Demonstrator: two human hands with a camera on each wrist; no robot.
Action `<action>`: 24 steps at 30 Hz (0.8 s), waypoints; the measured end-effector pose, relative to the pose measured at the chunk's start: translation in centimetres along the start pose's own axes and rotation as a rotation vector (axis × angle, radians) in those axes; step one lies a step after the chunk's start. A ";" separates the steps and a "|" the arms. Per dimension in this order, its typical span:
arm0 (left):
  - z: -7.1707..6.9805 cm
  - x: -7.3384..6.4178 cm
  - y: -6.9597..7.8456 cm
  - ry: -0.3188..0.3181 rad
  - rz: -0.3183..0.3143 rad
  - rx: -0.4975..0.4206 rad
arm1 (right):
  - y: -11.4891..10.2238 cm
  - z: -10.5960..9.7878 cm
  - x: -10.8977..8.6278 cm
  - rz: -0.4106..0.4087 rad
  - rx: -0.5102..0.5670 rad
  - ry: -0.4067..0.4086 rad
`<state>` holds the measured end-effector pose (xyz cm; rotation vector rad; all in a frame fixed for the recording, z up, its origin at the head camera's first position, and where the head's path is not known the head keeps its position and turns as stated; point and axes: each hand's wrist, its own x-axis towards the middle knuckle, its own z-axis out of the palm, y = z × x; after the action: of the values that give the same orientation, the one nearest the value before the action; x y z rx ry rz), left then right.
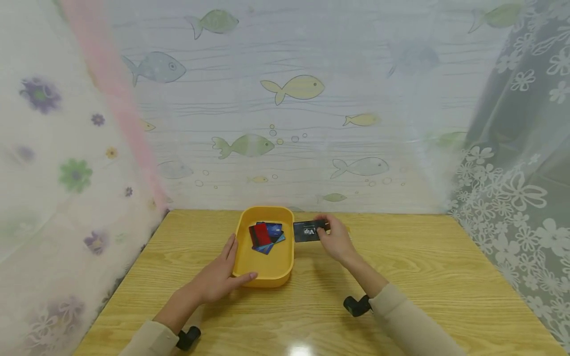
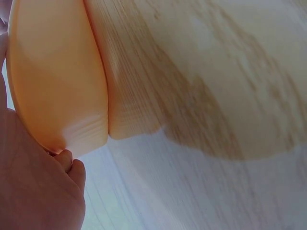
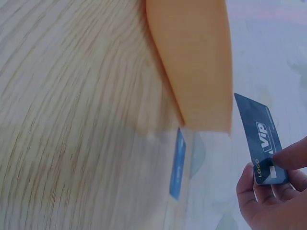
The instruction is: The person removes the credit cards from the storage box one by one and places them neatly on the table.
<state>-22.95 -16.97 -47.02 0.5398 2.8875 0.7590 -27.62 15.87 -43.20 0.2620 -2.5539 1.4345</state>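
A yellow plastic tray [image 1: 267, 272] sits on the table with a small pile of cards inside. On top of the pile lies a red card [image 1: 260, 235] with a dark stripe, overlapping blue cards [image 1: 272, 228]. My left hand [image 1: 215, 277] holds the tray's near left corner, fingers along the left wall and thumb over the front rim. My right hand [image 1: 336, 240] pinches a black VIP card [image 1: 305, 231] between thumb and fingers, just right of the tray's right rim. In the right wrist view this VIP card [image 3: 259, 136] faces up, its printing visible.
A flat blue rectangle [image 3: 177, 165] shows on the wooden table [image 1: 414, 267] near its back edge in the right wrist view. Behind the table hangs a fish-print curtain [image 1: 289, 123]. Black camera mounts [image 1: 357, 305] sit beside the wrists.
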 end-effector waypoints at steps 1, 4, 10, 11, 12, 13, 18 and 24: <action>0.0 0.0 0.0 0.002 0.001 0.000 | 0.1 -0.3 0.0 0.004 -0.005 0.003; 0.1 0.1 -0.1 0.005 0.004 0.002 | 0.7 -1.1 0.0 0.011 -0.006 0.011; 0.1 0.1 -0.2 0.003 0.009 0.004 | 1.9 -2.8 -0.1 0.016 -0.020 0.030; 0.1 0.1 -0.1 0.004 0.009 0.002 | 2.1 -3.1 -0.1 0.017 -0.023 0.032; 0.0 0.1 -0.1 0.005 0.009 0.002 | 2.3 -3.3 -0.1 0.020 -0.025 0.032; 0.0 0.1 -0.1 0.005 0.008 0.001 | 2.5 -3.6 -0.1 0.020 -0.029 0.031; 0.0 0.1 0.0 0.009 0.007 0.002 | 3.7 -5.2 -0.2 0.027 -0.050 0.039; 0.0 0.1 0.0 0.012 0.006 -0.002 | 5.0 -7.0 -0.1 0.031 -0.095 0.066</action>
<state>-23.02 -16.95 -47.08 0.5452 2.8969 0.7678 -28.14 24.48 -43.76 0.1576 -2.5748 1.3046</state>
